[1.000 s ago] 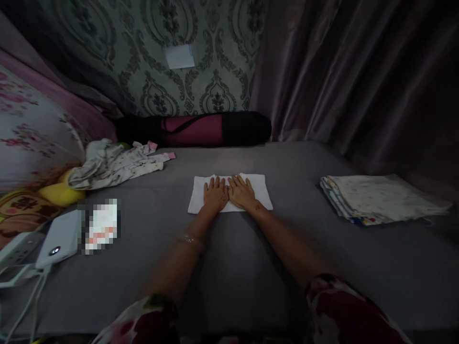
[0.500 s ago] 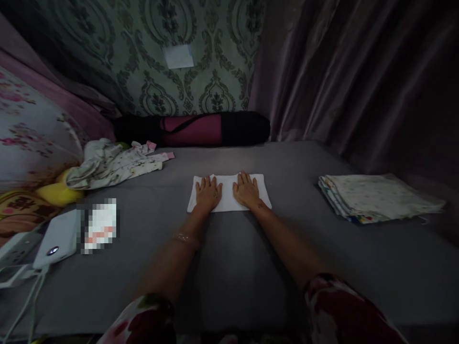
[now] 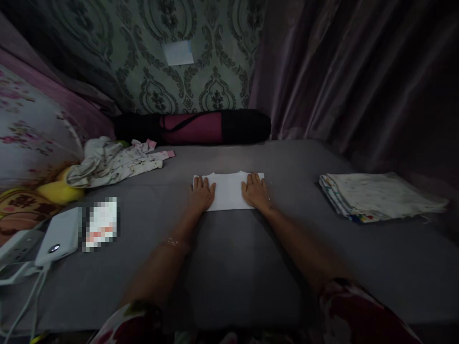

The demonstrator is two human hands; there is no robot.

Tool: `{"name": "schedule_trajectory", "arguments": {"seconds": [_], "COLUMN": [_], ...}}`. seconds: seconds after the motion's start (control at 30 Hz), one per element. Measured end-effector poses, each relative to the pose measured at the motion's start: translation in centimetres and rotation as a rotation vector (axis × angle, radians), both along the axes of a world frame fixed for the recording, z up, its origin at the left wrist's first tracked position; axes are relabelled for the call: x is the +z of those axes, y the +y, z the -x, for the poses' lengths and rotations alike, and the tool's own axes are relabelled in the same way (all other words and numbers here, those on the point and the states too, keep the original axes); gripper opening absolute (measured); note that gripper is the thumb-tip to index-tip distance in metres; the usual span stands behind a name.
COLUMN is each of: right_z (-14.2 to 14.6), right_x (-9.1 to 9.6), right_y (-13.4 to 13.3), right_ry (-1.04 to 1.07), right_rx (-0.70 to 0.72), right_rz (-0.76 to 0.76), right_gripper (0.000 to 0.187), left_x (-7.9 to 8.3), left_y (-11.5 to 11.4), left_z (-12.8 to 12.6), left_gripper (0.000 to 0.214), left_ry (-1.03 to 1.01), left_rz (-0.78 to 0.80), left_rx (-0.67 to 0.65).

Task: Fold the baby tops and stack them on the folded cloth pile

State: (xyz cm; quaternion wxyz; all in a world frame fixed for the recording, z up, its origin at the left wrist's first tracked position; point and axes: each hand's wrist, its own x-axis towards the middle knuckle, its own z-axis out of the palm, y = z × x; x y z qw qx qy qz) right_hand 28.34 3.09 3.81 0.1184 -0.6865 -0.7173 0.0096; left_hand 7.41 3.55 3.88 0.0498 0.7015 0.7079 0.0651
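Centrally, folded white cloth [image 3: 228,192]: lies flat on the grey surface [image 3: 233,267], its long side running across in front of the person; it has stayed in about the same place over the last second.
Left hand [image 3: 201,195]: palm down on the cloth's left end.
Right hand [image 3: 256,193]: palm down on its right end.
Fingers: extended and a little apart on both hands, thumbs pointing inward, clamped on nothing.
Change: a second ago the hands met at the middle; they have slid outward, baring the white centre.
Right side: folded patterned fabric [image 3: 382,196], well apart from the cloth.
Left side: crumpled printed garment [image 3: 118,165]; nearer, a white power bank [image 3: 59,236] beside a power strip [image 3: 17,246].
Far edge: black-and-maroon carry bag [image 3: 193,126] along the wall.
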Motion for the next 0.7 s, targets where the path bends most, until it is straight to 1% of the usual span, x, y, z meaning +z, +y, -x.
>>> {"name": "schedule_trajectory", "arguments": {"seconds": [0.1, 0.2, 0.3, 0.4, 0.5, 0.57, 0.63, 0.7], "right_z": [-0.3, -1.4, -2.9, -3.9, -4.0, -3.8, -3.8, -4.0], "right_x": [0.2, 0.5, 0.3, -0.3, -0.6, -0.5, -0.2, 0.5], "right_y": [0.0, -0.6, -1.4, -1.7, -1.6, -1.5, -1.5, -1.3], "right_ry": [0.006, -0.001, -0.019, -0.015, -0.012, -0.01, -0.002, -0.003], "right_rx": [0.027, 0.088, 0.152, 0.19, 0.19, 0.183, 0.175, 0.187], "right_rz": [0.038, 0.033, 0.003, 0.067, 0.092, 0.108, 0.137, 0.156], "right_gripper": [0.062, 0.062, 0.063, 0.064, 0.065, 0.065, 0.065, 0.064], "left_x": [0.4, 0.7, 0.5, 0.1, 0.0, 0.3, 0.8, 1.5], "left_y": [-0.1, -0.7, -1.3, -1.5, -1.5, -1.5, -1.2, -0.6], "left_z": [0.3, 1.6, 3.4, 4.5, 4.4, 4.2, 4.0, 4.0], "left_gripper": [0.069, 0.068, 0.067, 0.069, 0.07, 0.07, 0.067, 0.062], "left_ry": [-0.005, 0.019, 0.031, 0.012, 0.018, 0.04, 0.076, 0.102], "left_rz": [0.033, 0.03, 0.02, 0.073, 0.108, 0.121, 0.109, 0.057], "left_rx": [-0.018, -0.104, -0.199, -0.21, -0.189, -0.181, -0.183, -0.214]}}
